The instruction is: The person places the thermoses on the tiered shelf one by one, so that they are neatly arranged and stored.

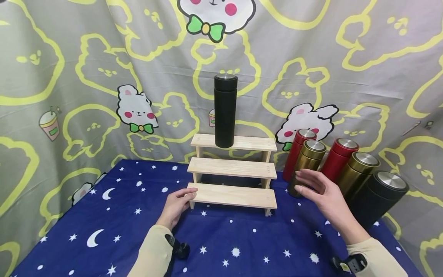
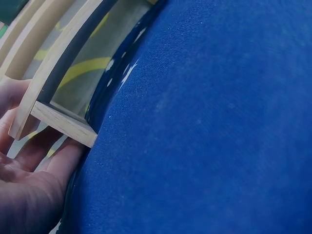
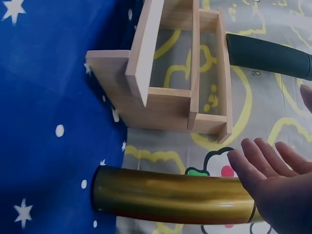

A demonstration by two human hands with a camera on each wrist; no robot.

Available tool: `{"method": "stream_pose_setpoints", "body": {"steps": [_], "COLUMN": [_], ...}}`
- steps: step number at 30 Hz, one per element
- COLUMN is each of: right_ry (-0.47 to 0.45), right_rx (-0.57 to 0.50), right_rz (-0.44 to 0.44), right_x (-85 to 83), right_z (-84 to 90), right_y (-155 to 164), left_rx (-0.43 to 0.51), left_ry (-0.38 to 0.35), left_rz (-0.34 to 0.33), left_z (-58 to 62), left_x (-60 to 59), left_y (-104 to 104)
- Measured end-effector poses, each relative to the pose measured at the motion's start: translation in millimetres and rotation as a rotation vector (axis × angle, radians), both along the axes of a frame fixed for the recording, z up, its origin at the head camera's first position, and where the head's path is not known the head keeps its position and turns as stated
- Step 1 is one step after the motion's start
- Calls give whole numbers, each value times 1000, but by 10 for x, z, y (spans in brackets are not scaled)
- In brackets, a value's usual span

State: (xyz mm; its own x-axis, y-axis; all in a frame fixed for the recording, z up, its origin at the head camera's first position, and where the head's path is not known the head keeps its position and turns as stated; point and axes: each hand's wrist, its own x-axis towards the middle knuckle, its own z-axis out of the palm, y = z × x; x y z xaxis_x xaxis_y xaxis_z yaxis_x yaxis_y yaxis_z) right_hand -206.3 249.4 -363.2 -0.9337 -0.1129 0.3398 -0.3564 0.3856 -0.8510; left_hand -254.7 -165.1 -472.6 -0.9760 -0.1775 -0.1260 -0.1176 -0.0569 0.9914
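Note:
A three-step wooden display stand [image 1: 232,167] is on the blue cloth, with a black thermos bottle [image 1: 225,111] upright on its top step. My left hand [image 1: 175,206] holds the left end of the lowest step; in the left wrist view its fingers [image 2: 63,163] lie around the plank end and leg. At the right, my right hand [image 1: 323,192] has its fingers spread and holds nothing. It is in front of the nearer gold thermos bottle [image 1: 308,161], partly covering it in the head view. Whether they touch cannot be told.
Right of the stand are a slim red bottle [image 1: 294,157], a second red bottle [image 1: 337,156], another gold bottle [image 1: 356,177] and a wide black bottle [image 1: 377,200], all upright. A patterned grey curtain [image 1: 93,146] hangs behind the star-printed cloth [image 1: 138,192].

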Motion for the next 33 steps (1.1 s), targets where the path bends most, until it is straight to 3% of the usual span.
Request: {"method": "stream_pose_setpoints", "body": {"steps": [11,20,33], "right_ry": [14,-10,-96], "right_rx": [-29,28,67], "right_rz": [-29,-68,-212], "right_x": [222,363,592], "right_z": [-130,-237,-430], "right_y": [177,341,590], "left_rx": [0,-6,4], "left_ry": [1,-2,14], "left_rz": [0,2,2], "left_z": [-2,-16,-38], "left_x": [-10,1,-11], "left_y": [12,1,-4]}}
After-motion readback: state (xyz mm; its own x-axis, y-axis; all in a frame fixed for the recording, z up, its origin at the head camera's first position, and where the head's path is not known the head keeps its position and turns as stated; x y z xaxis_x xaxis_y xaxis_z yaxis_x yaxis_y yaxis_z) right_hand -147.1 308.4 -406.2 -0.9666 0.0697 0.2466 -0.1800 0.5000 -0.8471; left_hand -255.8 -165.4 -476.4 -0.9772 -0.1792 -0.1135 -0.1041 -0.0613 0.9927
